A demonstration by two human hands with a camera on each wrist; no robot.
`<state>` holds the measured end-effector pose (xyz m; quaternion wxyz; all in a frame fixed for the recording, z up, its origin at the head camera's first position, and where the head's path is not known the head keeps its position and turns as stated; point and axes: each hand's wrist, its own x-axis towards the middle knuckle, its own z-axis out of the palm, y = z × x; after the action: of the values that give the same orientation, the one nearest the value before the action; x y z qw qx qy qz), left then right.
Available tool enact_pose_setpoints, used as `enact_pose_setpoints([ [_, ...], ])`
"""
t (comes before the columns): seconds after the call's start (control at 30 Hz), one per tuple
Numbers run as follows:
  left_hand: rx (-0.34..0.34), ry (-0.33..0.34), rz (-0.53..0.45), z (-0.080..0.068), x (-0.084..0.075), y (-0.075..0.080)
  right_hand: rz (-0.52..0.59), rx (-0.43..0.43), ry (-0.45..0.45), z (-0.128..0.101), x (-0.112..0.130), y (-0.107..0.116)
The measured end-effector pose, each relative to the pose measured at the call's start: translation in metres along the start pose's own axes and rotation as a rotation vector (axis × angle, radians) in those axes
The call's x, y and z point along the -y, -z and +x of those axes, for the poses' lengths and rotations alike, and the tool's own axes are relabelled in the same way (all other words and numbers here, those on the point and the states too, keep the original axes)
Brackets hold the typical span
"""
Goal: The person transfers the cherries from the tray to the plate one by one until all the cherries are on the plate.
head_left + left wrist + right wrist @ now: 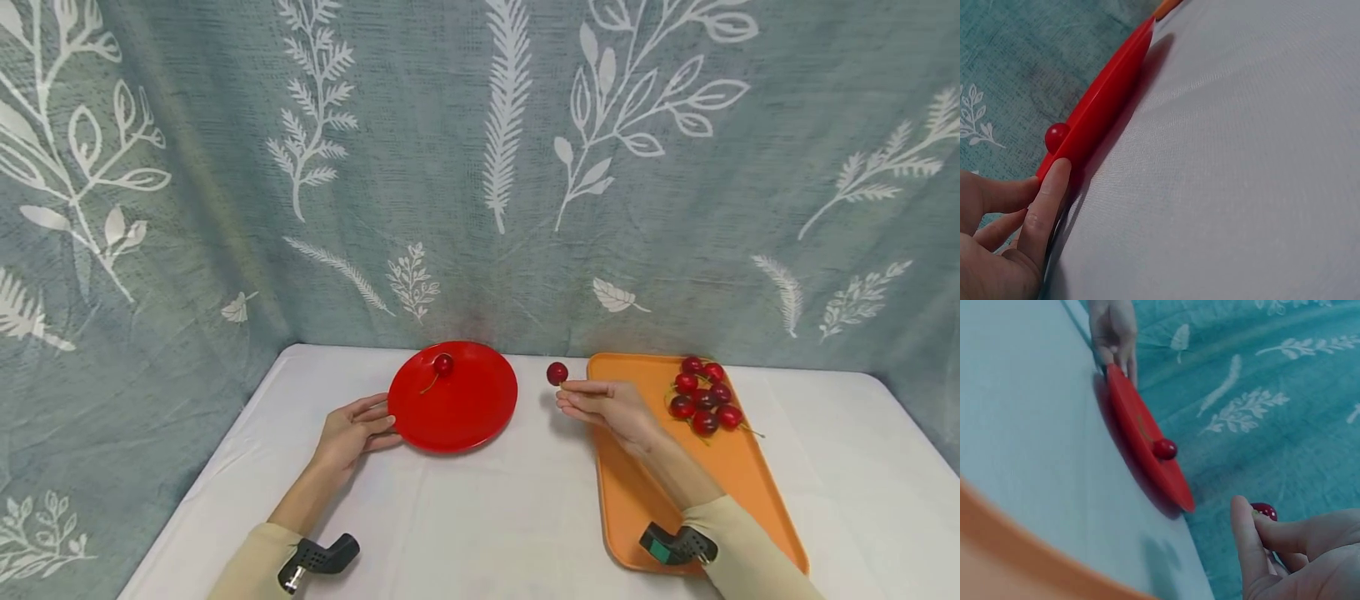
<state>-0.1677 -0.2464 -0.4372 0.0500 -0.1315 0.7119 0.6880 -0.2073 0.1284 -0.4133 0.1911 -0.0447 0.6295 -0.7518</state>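
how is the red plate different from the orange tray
The red plate is round; the orange tray is a long rectangle with rounded corners. The plate holds one cherry; the tray holds a cluster of cherries. The left hand touches the plate's edge; the right hand, pinching a cherry, is over the tray's left edge. Both lie flat on the white table.

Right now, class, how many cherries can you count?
9: one on the red plate, one cherry pinched by the right hand, seven piled on the orange tray; others may be hidden.

White-clothed table (465,517) before teal, seemingly fabric leaf-print backdrop (420,167).
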Motion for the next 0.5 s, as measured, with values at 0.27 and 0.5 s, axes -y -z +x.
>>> enact_pose_setpoints([
  [0.27, 0.011, -0.003, -0.021, 0.002, 0.002, -0.008, -0.077, -0.02, -0.037, 0.012, -0.005, -0.012],
  [0.5, 0.012, 0.007, -0.019, 0.001, 0.0, -0.001, -0.092, -0.046, -0.062, 0.032, -0.004, -0.037],
])
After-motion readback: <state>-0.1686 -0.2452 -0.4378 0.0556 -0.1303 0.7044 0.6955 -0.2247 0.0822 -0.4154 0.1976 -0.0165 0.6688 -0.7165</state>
